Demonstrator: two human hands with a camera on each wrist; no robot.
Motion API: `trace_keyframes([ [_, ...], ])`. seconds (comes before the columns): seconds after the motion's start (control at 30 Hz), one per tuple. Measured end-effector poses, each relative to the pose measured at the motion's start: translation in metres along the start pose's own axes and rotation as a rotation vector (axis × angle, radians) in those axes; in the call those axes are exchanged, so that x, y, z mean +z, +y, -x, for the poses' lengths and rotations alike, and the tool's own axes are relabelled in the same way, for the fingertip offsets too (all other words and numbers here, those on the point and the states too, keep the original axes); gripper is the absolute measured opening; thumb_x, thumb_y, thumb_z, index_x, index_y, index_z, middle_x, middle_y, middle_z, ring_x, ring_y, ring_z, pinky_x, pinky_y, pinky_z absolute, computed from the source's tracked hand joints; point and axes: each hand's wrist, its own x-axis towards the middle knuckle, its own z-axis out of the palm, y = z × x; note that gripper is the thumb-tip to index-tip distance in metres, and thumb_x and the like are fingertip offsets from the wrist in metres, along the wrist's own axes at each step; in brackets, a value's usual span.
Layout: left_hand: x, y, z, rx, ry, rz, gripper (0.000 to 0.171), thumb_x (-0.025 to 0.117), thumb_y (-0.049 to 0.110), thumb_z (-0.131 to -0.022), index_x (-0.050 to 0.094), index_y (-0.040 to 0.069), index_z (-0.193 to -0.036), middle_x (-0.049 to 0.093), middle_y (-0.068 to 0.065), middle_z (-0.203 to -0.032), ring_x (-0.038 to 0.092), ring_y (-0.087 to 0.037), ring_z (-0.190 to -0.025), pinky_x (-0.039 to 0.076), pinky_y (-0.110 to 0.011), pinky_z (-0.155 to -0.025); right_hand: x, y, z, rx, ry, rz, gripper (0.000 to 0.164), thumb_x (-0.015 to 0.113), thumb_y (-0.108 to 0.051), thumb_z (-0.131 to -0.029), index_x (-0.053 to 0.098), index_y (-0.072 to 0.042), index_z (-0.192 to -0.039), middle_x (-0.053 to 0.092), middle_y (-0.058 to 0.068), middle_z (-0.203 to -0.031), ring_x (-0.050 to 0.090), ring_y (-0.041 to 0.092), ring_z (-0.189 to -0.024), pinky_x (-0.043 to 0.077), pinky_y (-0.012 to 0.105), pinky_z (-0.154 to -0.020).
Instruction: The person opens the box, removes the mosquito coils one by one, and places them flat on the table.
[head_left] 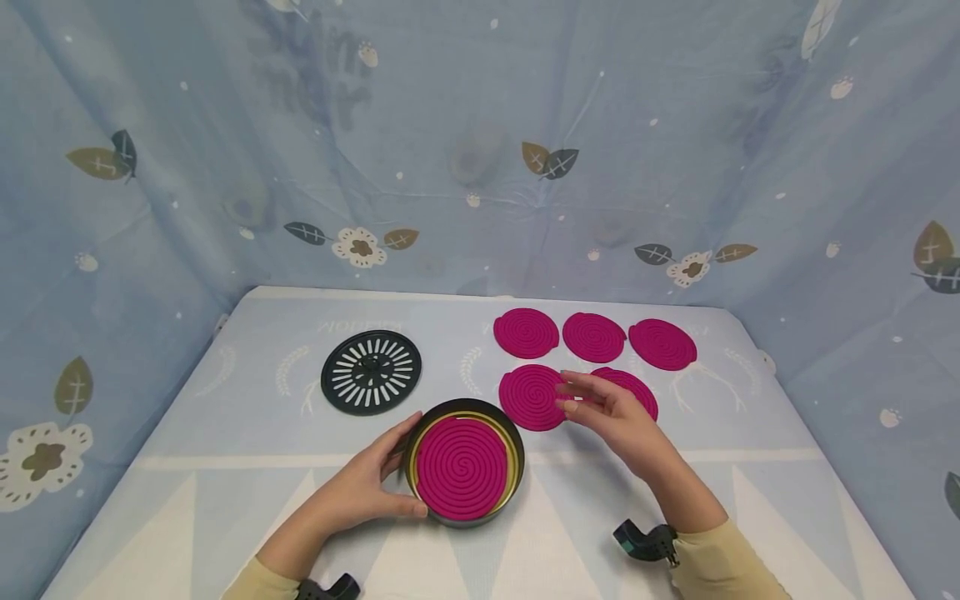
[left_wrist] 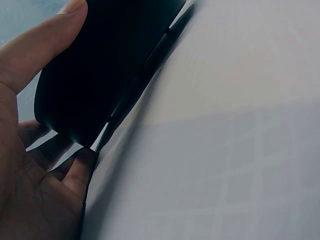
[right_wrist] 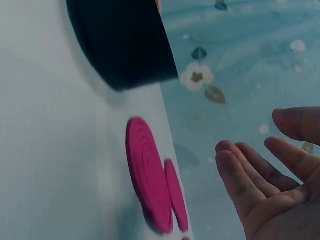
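Note:
On the near part of the table stands a round dark tin [head_left: 517, 454] with a yellow inner rim. A magenta spiral coaster [head_left: 462, 467] lies flat inside it. My left hand [head_left: 367, 492] grips the tin's left side, thumb in front and fingers behind; the left wrist view shows its dark wall [left_wrist: 110, 60] between them. Above the table, my right hand [head_left: 618, 421] hovers with loosely bent fingers and holds nothing. Below its fingertips lie two more magenta coasters, one at left [head_left: 528, 396] and one partly hidden by the hand [head_left: 637, 390].
Behind the right hand, a row of magenta coasters [head_left: 593, 337] lies near the table's far edge. A black slotted disc [head_left: 371, 372] rests left of them, behind the tin. Blue patterned cloth [head_left: 480, 167] hangs around the table [head_left: 247, 433] at the back and sides.

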Motion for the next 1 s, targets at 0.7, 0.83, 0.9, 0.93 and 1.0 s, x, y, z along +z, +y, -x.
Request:
trace_keyframes([
  [0.7,0.001,0.002,0.000,-0.011,-0.001,0.007,0.124,0.097,0.034,-0.058,0.025,0.019,-0.158,0.028,0.004,-0.159,0.027,-0.013,-0.144,0.034,-0.022,-0.113,0.069,-0.020,-0.033,-0.049,-0.309,0.021,0.048,0.068,-0.026,-0.096,0.055,-0.013,-0.141,0.059,0.012,-0.135,0.058,0.021,-0.122,0.055,0.030,-0.097],
  [0.83,0.001,0.001,-0.001,-0.004,-0.006,0.002,0.124,0.097,0.034,-0.059,0.024,0.019,-0.158,0.028,0.004,-0.159,0.027,-0.014,-0.144,0.034,-0.022,-0.113,0.078,-0.017,-0.033,-0.044,-0.342,0.064,0.051,0.067,-0.028,-0.095,0.054,-0.012,-0.142,0.058,0.012,-0.136,0.057,0.023,-0.124,0.054,0.028,-0.098],
  [0.9,0.001,0.001,-0.001,0.000,-0.005,0.001,0.123,0.096,0.034,-0.059,0.024,0.020,-0.158,0.027,0.005,-0.159,0.027,-0.014,-0.144,0.034,-0.023,-0.113,0.081,-0.017,-0.032,-0.045,-0.342,0.088,0.051,0.067,-0.030,-0.095,0.054,-0.013,-0.142,0.058,0.010,-0.136,0.055,0.023,-0.126,0.053,0.028,-0.099],
  [0.93,0.000,0.001,-0.001,0.001,-0.006,0.005,0.123,0.096,0.033,-0.060,0.024,0.020,-0.158,0.027,0.005,-0.159,0.027,-0.014,-0.144,0.034,-0.023,-0.113,0.083,-0.017,-0.032,-0.047,-0.342,0.098,0.051,0.067,-0.030,-0.095,0.054,-0.014,-0.142,0.058,0.009,-0.137,0.054,0.023,-0.127,0.051,0.029,-0.101],
  [1.0,0.000,0.001,0.000,0.001,-0.006,0.011,0.123,0.096,0.033,-0.060,0.024,0.019,-0.158,0.027,0.005,-0.159,0.027,-0.014,-0.144,0.035,-0.023,-0.113,0.085,-0.018,-0.032,-0.051,-0.352,0.117,0.053,0.068,-0.032,-0.094,0.054,-0.015,-0.142,0.057,0.007,-0.139,0.052,0.022,-0.129,0.048,0.032,-0.105],
])
